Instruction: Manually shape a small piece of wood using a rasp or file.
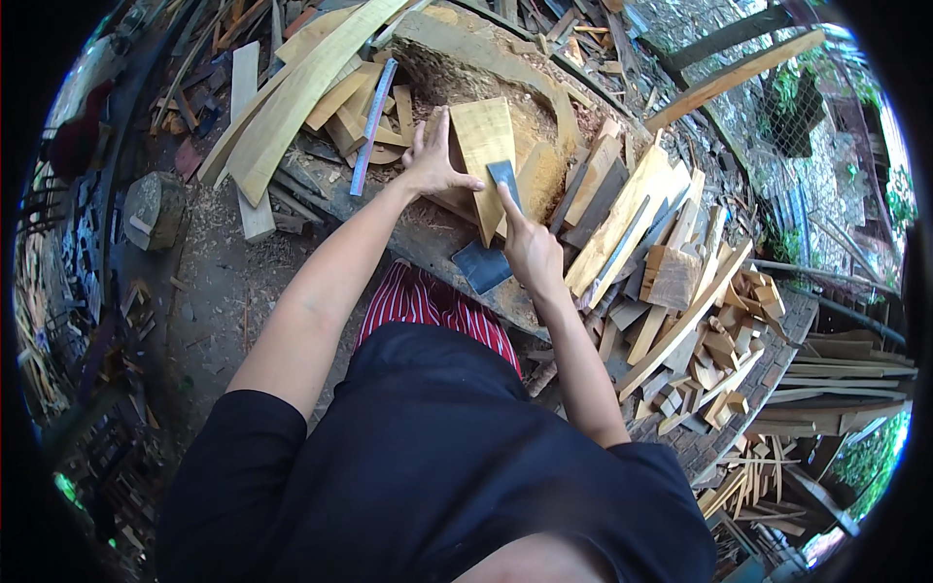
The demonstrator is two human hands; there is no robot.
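Note:
A tapered, pale yellow wooden board (483, 136) stands tilted at the work surface in front of me. My left hand (432, 167) is spread beside its left edge, fingers apart and the thumb reaching onto the board. My right hand (533, 255) presses a dark grey strip that looks like sandpaper (503, 178) against the board's face, the index finger stretched along it. The other right fingers are curled and partly hidden. Below the board lies a second dark sheet (483, 267), close to the bench's front edge. A blue ruler-like strip (373, 126) rests left of my left hand.
Behind the board rises a large hollowed log (466, 53). Long curved planks (301, 102) lean at the left, near a stump (154, 211). Wooden offcuts (671, 277) crowd the right side, and a slanting beam (739, 78) juts out at the far right.

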